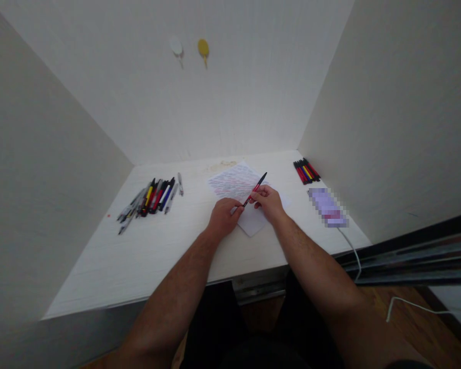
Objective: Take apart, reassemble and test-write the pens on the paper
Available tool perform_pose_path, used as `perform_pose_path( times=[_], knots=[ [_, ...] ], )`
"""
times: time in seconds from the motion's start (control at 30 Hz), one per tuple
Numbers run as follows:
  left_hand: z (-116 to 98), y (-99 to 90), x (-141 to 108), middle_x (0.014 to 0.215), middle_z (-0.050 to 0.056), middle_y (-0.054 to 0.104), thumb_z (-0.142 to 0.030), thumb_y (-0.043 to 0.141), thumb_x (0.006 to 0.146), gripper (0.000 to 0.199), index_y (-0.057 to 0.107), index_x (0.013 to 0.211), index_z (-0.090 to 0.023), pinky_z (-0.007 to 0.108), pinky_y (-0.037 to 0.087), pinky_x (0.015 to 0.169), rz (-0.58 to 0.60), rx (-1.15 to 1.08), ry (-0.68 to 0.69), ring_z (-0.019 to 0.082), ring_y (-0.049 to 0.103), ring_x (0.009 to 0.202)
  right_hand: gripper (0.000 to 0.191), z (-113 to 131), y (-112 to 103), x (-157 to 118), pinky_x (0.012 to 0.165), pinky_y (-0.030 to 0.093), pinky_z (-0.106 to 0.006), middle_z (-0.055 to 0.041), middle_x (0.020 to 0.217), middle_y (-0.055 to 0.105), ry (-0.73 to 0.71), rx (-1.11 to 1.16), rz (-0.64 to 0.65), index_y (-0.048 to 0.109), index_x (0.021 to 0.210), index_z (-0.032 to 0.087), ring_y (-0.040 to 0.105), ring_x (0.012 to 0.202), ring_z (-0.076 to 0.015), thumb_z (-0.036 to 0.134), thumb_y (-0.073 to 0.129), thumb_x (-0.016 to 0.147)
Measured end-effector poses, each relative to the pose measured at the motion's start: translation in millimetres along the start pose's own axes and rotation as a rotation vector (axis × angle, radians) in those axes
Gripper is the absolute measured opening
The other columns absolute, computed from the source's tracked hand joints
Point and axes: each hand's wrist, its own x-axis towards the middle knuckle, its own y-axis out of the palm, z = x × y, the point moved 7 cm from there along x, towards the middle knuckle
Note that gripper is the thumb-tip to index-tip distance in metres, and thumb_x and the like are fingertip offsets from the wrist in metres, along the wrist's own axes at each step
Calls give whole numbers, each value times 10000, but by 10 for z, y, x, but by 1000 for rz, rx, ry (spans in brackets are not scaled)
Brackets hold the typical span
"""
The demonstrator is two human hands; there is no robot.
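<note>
A red and black pen [258,184] is held at a slant between my two hands, its black end pointing up and to the right. My right hand [268,201] is closed around the middle of the barrel. At the pen's lower end, my left hand [226,215] pinches with thumb and fingertips. Beneath both hands lies a sheet of paper [234,180] covered in coloured pen strokes, with its near part [251,224] blank. The hands hide part of the sheet.
To the left lies a loose pile of pens [153,197] in mixed colours. At the right, several pens [306,171] lie side by side. Nearer is a pixelated phone-like object [328,207] with a white cable [351,243]. Walls enclose the white table [138,266]; two hooks [203,47] are on the back wall.
</note>
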Motion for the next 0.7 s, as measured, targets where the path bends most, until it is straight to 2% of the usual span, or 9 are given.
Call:
perform_pose_path(
  times=[0.13,0.27,0.37,0.57,0.7],
  knots=[
    [10,1,12,927,59,733,-293,602,870,153,715,904,-195,380,495,888,12,-26,-30,220,641,919,320,-11,4,1,434,434,-196,20,609,664,-5,-14,1,547,769,193,632,541,-126,356,780,621],
    [85,-41,34,955,66,733,-307,566,885,187,717,891,-196,370,492,907,-22,-13,-119,225,638,953,306,-6,-69,16,396,441,-188,53,626,632,-10,64,-109,518,829,209,646,544,-130,330,733,647],
    [146,-56,51,959,82,727,-292,549,883,193,713,875,-191,379,483,918,-26,56,-182,242,629,967,301,-10,-98,13,369,453,-198,70,643,611,53,132,-161,494,936,228,683,558,-161,332,668,713],
    [137,-22,76,927,91,721,-280,510,891,222,706,857,-181,378,475,878,36,150,-166,251,619,930,256,76,-177,-12,346,460,-198,70,614,601,123,77,-267,440,1013,238,683,538,-175,289,597,818],
    [123,-5,80,906,97,719,-278,491,899,243,702,844,-170,372,473,846,53,183,-141,247,615,894,413,142,-238,5,451,553,-241,62,629,633,128,72,-297,469,1070,227,668,564,-154,115,650,716]
  ],
)
